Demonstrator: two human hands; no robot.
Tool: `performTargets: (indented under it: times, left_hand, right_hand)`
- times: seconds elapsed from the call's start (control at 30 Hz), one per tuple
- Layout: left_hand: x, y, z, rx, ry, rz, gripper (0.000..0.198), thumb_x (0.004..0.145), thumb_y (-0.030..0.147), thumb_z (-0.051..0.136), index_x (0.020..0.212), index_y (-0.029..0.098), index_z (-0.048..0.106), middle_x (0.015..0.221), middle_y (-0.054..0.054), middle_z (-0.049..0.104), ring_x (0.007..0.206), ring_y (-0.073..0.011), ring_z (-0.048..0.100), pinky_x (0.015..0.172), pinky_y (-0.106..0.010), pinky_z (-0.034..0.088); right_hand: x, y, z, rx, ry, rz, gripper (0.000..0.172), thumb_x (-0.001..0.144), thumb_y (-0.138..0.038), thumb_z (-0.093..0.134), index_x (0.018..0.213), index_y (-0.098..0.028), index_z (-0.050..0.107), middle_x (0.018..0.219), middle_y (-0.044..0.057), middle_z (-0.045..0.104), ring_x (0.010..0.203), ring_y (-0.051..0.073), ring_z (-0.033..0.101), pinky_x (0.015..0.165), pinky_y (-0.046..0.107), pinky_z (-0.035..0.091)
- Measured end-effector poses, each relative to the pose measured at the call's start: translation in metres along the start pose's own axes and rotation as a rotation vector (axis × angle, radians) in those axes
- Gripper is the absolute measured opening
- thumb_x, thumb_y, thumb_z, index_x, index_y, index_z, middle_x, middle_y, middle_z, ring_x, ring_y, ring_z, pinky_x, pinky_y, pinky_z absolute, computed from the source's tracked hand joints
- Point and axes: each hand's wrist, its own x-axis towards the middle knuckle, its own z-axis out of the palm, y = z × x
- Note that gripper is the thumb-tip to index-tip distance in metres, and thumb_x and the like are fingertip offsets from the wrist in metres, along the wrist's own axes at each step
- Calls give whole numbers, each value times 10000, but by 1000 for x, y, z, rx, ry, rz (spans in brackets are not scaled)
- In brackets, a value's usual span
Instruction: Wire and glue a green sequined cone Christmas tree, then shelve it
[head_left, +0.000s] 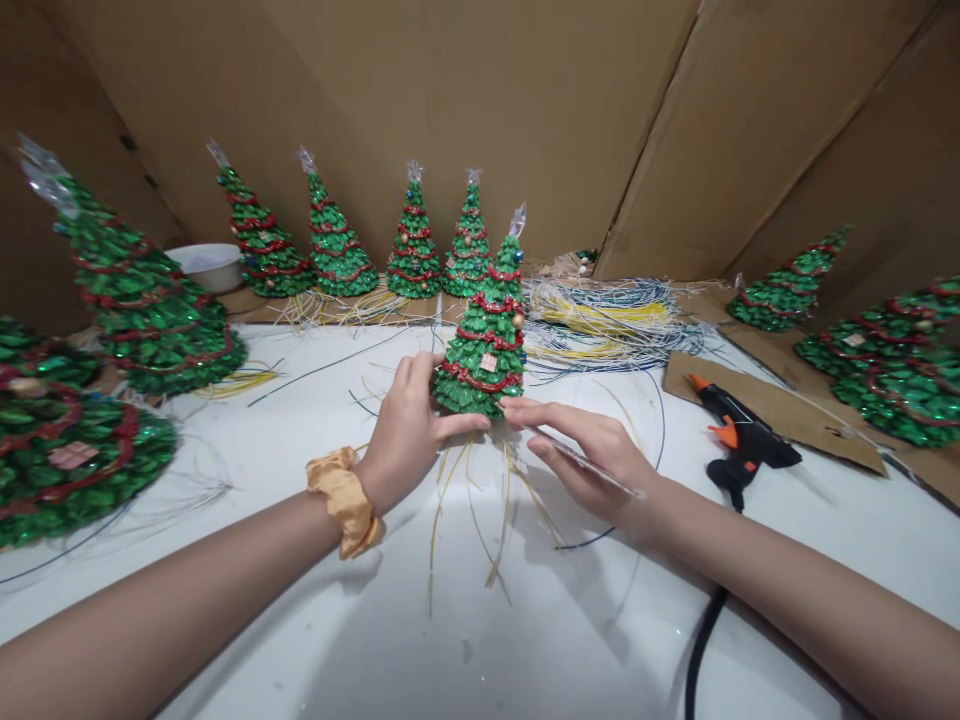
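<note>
A small green Christmas tree figurine [480, 345] stands upright before me, with red garlands, little baubles and a clear star on top. My left hand [409, 420], with an orange scrunchie [345, 502] on its wrist, is closed around the tree's lower left side, thumb along the base. In my right hand [592, 455] is a thin, pale, see-through stick [589, 462]; its exact kind I cannot make out. The right fingertips are at the lower front edge of the tree. Yellow and white wires [491, 545] stick out from under the base toward me.
Several similar trees [414, 245] line the back and both sides. A heap of cut wires [615, 320] lies behind on the white table [360, 640]. On the right, a black and orange glue gun [746, 435] rests by cardboard [787, 420]. A white bowl [208, 265] stands back left.
</note>
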Motion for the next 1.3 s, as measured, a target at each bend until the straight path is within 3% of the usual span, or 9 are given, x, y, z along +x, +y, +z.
performTargets:
  times: [0.3,0.53,0.7,0.97,1.3]
  left_hand:
    - [1,1,-1,35,-13,7,559,582,443,760,963,186,442,918,-34,498,893,-212,510,752,-323,440]
    - [2,1,-1,-38,-38,-35,537,627,415,745,997,183,433,993,-48,513,943,-219,524,790,-340,442]
    - [1,1,0,-28,-34,-21,529,636,407,741,1011,188,439,986,-48,511,945,-221,519,788,-337,437]
    - [1,0,-2,-11,-17,-4,539,609,415,754,977,180,438,948,-36,504,909,-209,511,764,-320,434]
    - [1,0,-1,-28,-5,-14,559,568,428,770,948,188,438,933,-40,507,914,-229,525,775,-361,450]
  right_hand:
    - [0,4,1,-6,-18,-72,191,880,-185,430,1031,-170,545,1029,98,677,1030,169,606,796,284,533]
    - [2,5,1,249,101,246,244,884,-248,452,1080,-188,584,1020,67,673,908,151,647,769,289,540]
    - [3,2,1,289,114,295,262,885,-263,450,1089,-211,606,964,54,691,907,169,644,773,324,537]
    - [-1,4,5,101,40,-26,295,879,-191,439,1149,-173,557,1085,112,638,1009,154,600,842,309,520]
    - [-7,7,8,-27,7,-101,330,902,-219,403,1218,-208,498,1147,113,602,1045,148,589,865,296,522]
